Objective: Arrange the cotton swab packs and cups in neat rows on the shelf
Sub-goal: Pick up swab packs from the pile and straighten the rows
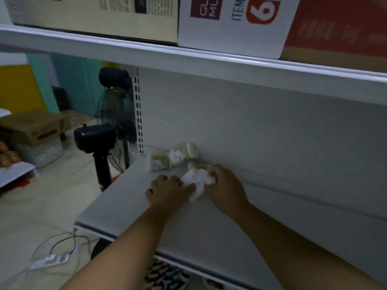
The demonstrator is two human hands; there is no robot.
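White metal shelf (129, 216) runs across the near view, and both forearms reach over its front lip. The left hand (167, 191) rests with spread fingers (156, 183) on the shelf and its thumb against the near end of a cotton swab pack (194, 182). Blur hides whether it pinches the pack or only steadies it. The right hand (226, 187) has its fingers curled round the far, right end of that same pack, so the pack lies between the two hands, low over the shelf. It seems to be tilted, with its long side slanting from near-left to far-right, not square to the back panel (251, 122). Just behind the right knuckles a third pack (198, 165) shows, partly hidden. Farther back and to the left, near the corner, two more packs (160, 163) lie side by side against the panel, loosely angled, not lined up. The open spot for the held pack therefore appears to lie beyond the fingers and to their left. The left hand is nearer that spot, though the right seems to have the surer hold. The pack probably needs turning parallel to the panel before it is set down. No cups are visible. Overhead, an upper shelf (188, 57) carries cartons.
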